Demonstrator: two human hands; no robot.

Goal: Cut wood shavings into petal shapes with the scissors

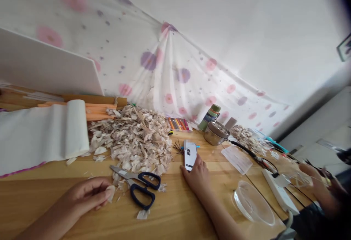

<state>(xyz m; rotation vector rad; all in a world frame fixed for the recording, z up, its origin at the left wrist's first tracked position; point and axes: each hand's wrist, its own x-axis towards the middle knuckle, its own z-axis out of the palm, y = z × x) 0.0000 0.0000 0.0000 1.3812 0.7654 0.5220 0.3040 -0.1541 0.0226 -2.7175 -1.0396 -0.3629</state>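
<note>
My left hand [87, 195] rests on the wooden table [178, 210] at the lower left, its fingers pinched on a small pale shell flake [110, 192]. Just right of it lie black-handled scissors [138, 184], shut, touching neither hand. My right hand [197, 176] lies flat on the table and touches the lower end of a silver phone [189, 156]. Behind the scissors sits a large heap of pale shell flakes [134, 139].
A white cloth roll [41, 134] lies at the left. A steel bowl [216, 133], a clear plastic lid [253, 202], a clear bag [237, 159], a power strip [279, 192] with black cables and colored pencils [178, 124] sit at the right. Another person's hand [315, 181] works at the far right.
</note>
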